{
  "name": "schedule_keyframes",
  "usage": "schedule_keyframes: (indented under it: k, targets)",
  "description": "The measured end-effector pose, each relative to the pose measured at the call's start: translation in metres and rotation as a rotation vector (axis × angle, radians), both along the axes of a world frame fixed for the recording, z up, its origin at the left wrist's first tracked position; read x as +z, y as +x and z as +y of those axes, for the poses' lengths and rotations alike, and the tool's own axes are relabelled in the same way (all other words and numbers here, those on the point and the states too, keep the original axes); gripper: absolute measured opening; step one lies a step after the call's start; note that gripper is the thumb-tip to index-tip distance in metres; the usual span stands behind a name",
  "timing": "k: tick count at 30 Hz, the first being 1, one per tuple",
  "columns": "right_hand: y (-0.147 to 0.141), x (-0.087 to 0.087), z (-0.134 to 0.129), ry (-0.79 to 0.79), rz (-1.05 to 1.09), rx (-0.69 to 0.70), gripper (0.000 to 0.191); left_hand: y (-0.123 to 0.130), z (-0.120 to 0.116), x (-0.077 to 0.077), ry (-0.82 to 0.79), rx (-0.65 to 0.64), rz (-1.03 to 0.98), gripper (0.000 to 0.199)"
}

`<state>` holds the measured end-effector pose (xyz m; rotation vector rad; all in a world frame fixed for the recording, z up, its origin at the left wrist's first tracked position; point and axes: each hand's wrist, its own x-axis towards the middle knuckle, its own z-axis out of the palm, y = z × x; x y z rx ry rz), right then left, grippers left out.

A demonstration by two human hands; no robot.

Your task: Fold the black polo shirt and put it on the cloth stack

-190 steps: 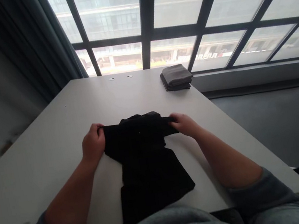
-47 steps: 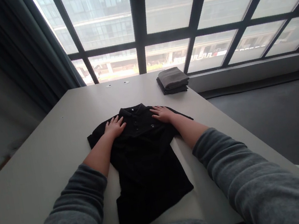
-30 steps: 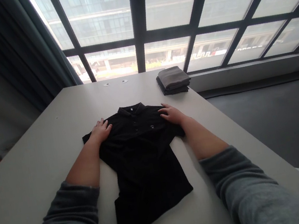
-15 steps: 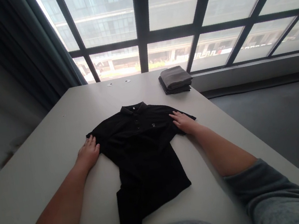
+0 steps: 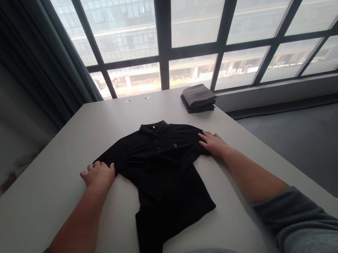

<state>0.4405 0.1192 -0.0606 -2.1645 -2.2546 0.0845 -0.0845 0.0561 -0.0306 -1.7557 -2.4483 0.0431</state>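
A black short-sleeved polo shirt [image 5: 164, 178] lies front up, its collar toward the window and a small light logo on the chest. Its lower left corner is skewed and juts out toward me. My left hand [image 5: 100, 173] rests at the end of the left sleeve, fingers spread and slightly bent, partly hiding the cuff. On the right sleeve, my right hand [image 5: 213, 142] lies with its fingers stretched over the fabric near the cuff. Creases run across the chest and belly.
The shirt is on a white table [image 5: 59, 161]. At the table's far right stands a stack of folded grey and dark clothes [image 5: 199, 97]. Two small white cable-hole covers [image 5: 147, 98] sit near the far edge. Beyond are a large window and a dark curtain [image 5: 33, 58].
My left hand has shifted outward and its fingers have spread, with the left sleeve reaching further left. My right hand has slid slightly outward on the right sleeve. The view has tilted a little.
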Motion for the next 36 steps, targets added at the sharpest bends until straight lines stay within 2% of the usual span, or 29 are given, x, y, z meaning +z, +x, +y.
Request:
schedule_keyframes:
  k: [4,7,11,14,17,26,36]
  targets:
    - [-0.009,0.007,-0.005,0.012,-0.057,-0.089,0.062,0.012,0.005,0.005,0.145,-0.070,0.012,0.061]
    - [-0.028,0.012,-0.003,0.085,-0.076,-0.047,0.060,0.027,0.015,0.004,0.229,-0.212,-0.026,0.060]
    - [-0.053,0.011,0.008,0.057,0.011,0.034,0.064,0.041,0.037,-0.006,0.095,-0.305,-0.117,0.066]
    - [-0.055,0.008,0.014,-0.018,0.076,-0.050,0.069,0.039,0.051,-0.017,-0.076,-0.283,-0.184,0.070]
    - [-0.045,0.003,0.017,-0.025,0.110,-0.102,0.071,0.031,0.058,-0.024,-0.144,-0.269,-0.211,0.071]
    - [-0.035,-0.002,0.015,-0.011,0.076,-0.145,0.071,0.016,0.061,-0.022,-0.139,-0.150,-0.192,0.072]
    - [-0.030,0.002,0.008,-0.027,0.041,-0.229,0.068,0.014,0.059,-0.022,-0.110,-0.108,-0.180,0.076]
